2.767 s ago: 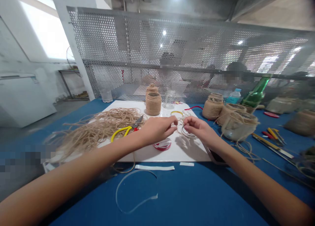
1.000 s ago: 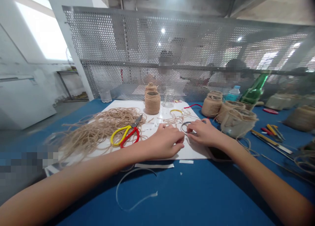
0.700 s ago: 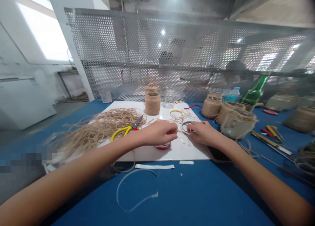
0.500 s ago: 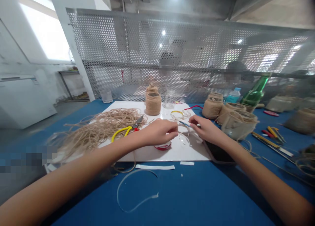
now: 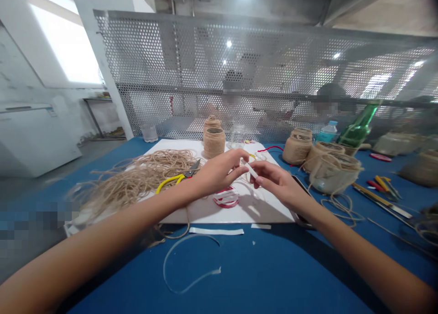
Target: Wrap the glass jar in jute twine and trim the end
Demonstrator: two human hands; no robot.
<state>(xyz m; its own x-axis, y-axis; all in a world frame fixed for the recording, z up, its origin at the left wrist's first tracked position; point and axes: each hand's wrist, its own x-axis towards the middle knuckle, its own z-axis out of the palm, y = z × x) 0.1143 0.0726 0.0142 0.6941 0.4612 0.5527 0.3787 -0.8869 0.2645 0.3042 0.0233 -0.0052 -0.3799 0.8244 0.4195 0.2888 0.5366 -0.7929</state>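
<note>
A short narrow white strip slants between my two hands above the white board. My right hand pinches its lower end between thumb and fingers. At the strip's upper end are the curved fingertips and thumb of my left hand, closed on it. Just below my left hand, a round red lid with white strips across it lies on the board. Scissors with yellow handles rest to the left, blades open, on a heap of loose jute twine.
Behind stand twine-wrapped jars and a clear glass jar. On the right are more wrapped jars, a green bottle and a cutter knife. Another white strip lies near the board's front edge. A perforated metal screen rises behind.
My hands have come together over the board. The strip in my right hand has moved left and toward me, and my left fingers now grip its other end. More of the red lid shows.
</note>
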